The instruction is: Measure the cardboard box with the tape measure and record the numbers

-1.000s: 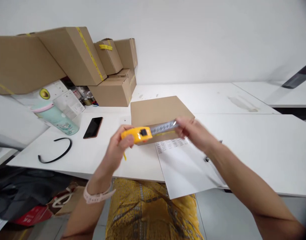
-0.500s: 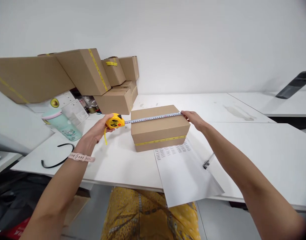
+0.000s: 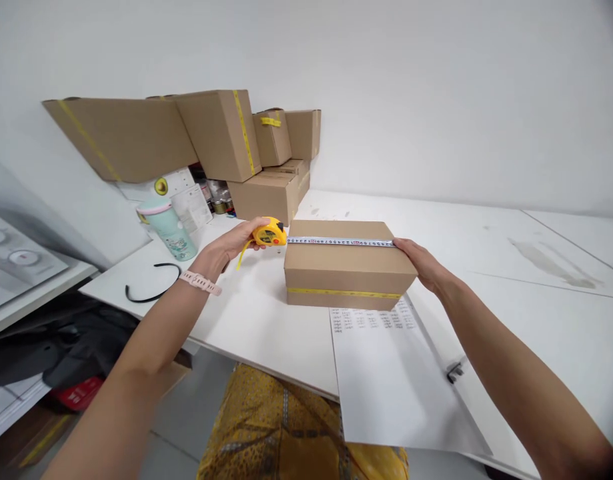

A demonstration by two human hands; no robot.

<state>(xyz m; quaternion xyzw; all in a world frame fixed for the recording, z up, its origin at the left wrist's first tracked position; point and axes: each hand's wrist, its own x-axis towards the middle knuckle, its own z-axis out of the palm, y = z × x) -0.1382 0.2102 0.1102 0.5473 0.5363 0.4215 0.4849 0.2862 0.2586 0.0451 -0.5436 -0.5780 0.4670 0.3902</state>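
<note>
A closed cardboard box (image 3: 343, 261) with a yellow tape strip along its front lies on the white table in front of me. The yellow tape measure (image 3: 271, 233) is gripped by my left hand (image 3: 239, 241), its case close to the box's left edge. Its pale blade (image 3: 336, 242) runs lengthwise across the box top. At the top's right edge, the fingers of my right hand (image 3: 420, 261) pinch the blade's end. A yellow wrist strap dangles from the case. Under the box's front lies a white sheet of paper (image 3: 391, 380) with handwritten rows.
Several taped cardboard boxes (image 3: 216, 133) are stacked at the back left. A mint tumbler (image 3: 169, 230) and a curved black band (image 3: 156, 283) sit on the left. Beside my right forearm lies a pen (image 3: 455, 372). The sheet overhangs the table's front edge.
The view has turned left. My left hand has brought the tape case closer to the box's left edge, so less blade shows past it. My right hand stays at the right edge.
</note>
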